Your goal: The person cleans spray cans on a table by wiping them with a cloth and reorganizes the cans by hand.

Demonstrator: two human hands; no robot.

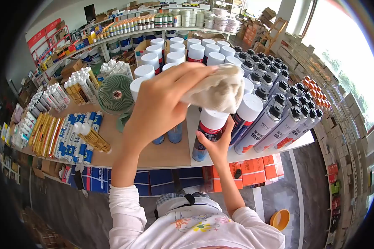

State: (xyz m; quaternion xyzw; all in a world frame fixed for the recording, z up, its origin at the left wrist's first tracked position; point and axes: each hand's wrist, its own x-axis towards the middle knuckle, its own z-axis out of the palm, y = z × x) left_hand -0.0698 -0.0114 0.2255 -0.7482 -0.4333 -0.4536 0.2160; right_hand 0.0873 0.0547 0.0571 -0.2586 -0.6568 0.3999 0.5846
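Note:
My left hand [164,101] is closed on a crumpled off-white cloth [221,92], which rests over or just above the white cap of a spray can [212,119]. Around that can's dark, printed body wraps my right hand [218,144], thumb across the front. The can stands near the table's front edge, its lower part blue. Beside it on the right is another white-capped spray can [250,108]. More white-capped cans [153,60] stand in rows behind my left hand, partly hidden by it.
Grey cans with black nozzles [264,124] crowd the table's right side. A green fan [115,94] stands left, near blue-and-white tubes [77,139] and a gold tube [93,137] lying down. Orange boxes [253,171] sit under the table; a yellow bowl-like container [280,219] is on the floor.

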